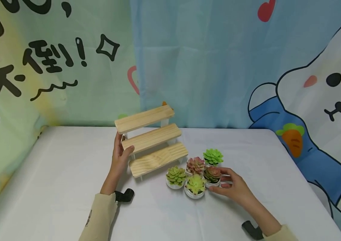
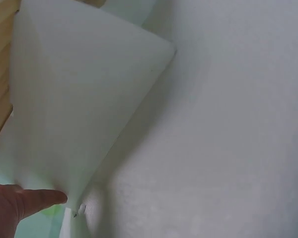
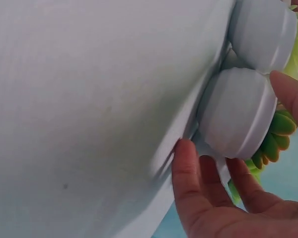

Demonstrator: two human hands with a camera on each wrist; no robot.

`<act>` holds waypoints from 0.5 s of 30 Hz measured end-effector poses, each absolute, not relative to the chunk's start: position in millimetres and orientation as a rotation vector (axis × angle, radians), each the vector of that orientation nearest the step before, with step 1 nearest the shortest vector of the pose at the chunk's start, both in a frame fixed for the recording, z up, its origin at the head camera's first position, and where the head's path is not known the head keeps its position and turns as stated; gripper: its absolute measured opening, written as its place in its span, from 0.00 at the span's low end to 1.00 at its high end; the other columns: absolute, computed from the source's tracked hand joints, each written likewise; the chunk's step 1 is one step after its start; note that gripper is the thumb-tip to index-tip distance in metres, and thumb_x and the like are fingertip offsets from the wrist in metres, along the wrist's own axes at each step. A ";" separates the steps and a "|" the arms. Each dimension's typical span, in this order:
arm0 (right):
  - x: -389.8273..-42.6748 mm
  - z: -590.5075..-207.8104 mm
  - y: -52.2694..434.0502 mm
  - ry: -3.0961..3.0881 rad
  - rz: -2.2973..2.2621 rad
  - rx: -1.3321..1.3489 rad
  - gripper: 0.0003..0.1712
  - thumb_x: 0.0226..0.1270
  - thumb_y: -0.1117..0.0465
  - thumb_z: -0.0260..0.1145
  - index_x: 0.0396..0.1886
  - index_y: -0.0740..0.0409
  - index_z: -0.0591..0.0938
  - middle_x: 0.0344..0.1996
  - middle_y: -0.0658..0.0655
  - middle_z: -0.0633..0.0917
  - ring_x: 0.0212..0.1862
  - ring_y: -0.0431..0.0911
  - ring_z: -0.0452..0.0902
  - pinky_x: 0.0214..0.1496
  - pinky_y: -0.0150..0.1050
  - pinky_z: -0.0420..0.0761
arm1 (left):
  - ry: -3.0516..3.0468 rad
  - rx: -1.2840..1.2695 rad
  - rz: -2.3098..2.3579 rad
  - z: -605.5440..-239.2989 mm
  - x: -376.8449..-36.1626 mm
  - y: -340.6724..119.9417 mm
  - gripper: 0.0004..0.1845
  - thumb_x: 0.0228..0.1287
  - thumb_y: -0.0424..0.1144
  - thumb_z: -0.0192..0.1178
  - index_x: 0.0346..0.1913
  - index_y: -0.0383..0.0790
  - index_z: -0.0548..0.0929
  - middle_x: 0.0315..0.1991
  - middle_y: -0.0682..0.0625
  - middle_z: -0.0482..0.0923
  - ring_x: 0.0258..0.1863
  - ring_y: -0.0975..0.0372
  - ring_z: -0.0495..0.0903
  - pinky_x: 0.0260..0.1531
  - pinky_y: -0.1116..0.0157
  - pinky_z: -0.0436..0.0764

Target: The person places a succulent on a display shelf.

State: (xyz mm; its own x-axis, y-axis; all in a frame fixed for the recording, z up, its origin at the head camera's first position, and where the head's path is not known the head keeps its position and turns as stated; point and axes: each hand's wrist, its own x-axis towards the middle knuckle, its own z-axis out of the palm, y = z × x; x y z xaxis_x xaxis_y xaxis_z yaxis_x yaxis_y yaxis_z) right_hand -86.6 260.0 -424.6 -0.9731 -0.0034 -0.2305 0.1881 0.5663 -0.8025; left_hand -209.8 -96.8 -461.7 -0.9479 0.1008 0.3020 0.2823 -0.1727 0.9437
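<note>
A three-tier wooden display stand (image 1: 158,156) with white side panels stands on the table, turned at an angle. My left hand (image 1: 119,160) grips its left end, thumb on the middle board and fingers behind the side. In the left wrist view, fingers lie against the white side panel (image 2: 84,94). My right hand (image 1: 236,187) holds a small potted succulent (image 1: 212,174) with reddish-green leaves. The right wrist view shows thumb and fingers on either side of its white pot (image 3: 238,111). Touching or close to it are a yellow-green succulent (image 1: 195,184) and a pink succulent (image 1: 195,165).
A bright green succulent (image 1: 213,156) stands behind the group, and another green one (image 1: 176,176) at its left, near the stand's lowest board. White cloth covers the table (image 1: 59,180). A printed curtain (image 1: 206,67) hangs along the table's back edge.
</note>
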 end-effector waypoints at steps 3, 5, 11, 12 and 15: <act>-89.0 -427.7 259.9 2.620 -1.362 0.110 0.44 0.58 0.57 0.74 0.68 0.71 0.64 0.63 0.73 0.68 0.58 0.63 0.70 0.53 0.48 0.78 | -1.954 -0.427 -2.291 -462.5 -208.0 -97.4 0.40 0.69 0.32 0.45 0.78 0.38 0.38 0.76 0.34 0.40 0.72 0.41 0.51 0.57 0.72 0.67; -90.7 -429.4 259.2 2.634 -1.362 0.096 0.43 0.58 0.58 0.74 0.67 0.71 0.64 0.62 0.73 0.69 0.57 0.62 0.71 0.52 0.46 0.78 | -1.968 -0.403 -2.297 -462.2 -207.9 -97.6 0.38 0.70 0.35 0.43 0.78 0.39 0.39 0.75 0.31 0.43 0.69 0.42 0.57 0.56 0.72 0.68; -93.2 -431.6 258.6 2.647 -1.349 0.100 0.43 0.56 0.58 0.76 0.66 0.71 0.65 0.59 0.71 0.72 0.55 0.60 0.72 0.49 0.45 0.78 | -1.977 -0.384 -2.308 -461.9 -208.2 -97.8 0.37 0.71 0.35 0.42 0.79 0.40 0.40 0.71 0.31 0.48 0.61 0.53 0.65 0.54 0.72 0.69; -93.2 -431.3 258.7 2.645 -1.352 0.100 0.43 0.56 0.58 0.76 0.65 0.71 0.65 0.58 0.71 0.72 0.55 0.59 0.72 0.49 0.45 0.78 | -1.974 -0.382 -2.304 -461.9 -208.3 -97.6 0.37 0.71 0.35 0.43 0.79 0.40 0.41 0.71 0.30 0.49 0.59 0.56 0.66 0.53 0.72 0.70; -93.0 -430.6 258.9 2.636 -1.360 0.102 0.43 0.56 0.58 0.76 0.65 0.71 0.66 0.58 0.70 0.73 0.55 0.58 0.71 0.50 0.44 0.78 | -1.954 -0.384 -2.306 -462.4 -208.6 -97.2 0.37 0.71 0.34 0.43 0.78 0.40 0.42 0.67 0.28 0.52 0.53 0.62 0.70 0.50 0.72 0.72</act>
State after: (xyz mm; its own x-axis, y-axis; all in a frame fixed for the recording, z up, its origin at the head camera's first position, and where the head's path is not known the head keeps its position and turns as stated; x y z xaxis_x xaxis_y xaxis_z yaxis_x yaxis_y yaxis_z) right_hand -93.0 258.9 -430.6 -0.9826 -0.0186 -0.1847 0.1398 0.5806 -0.8021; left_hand -208.6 -97.2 -462.4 -0.9639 0.0898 0.2508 0.2327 -0.1746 0.9568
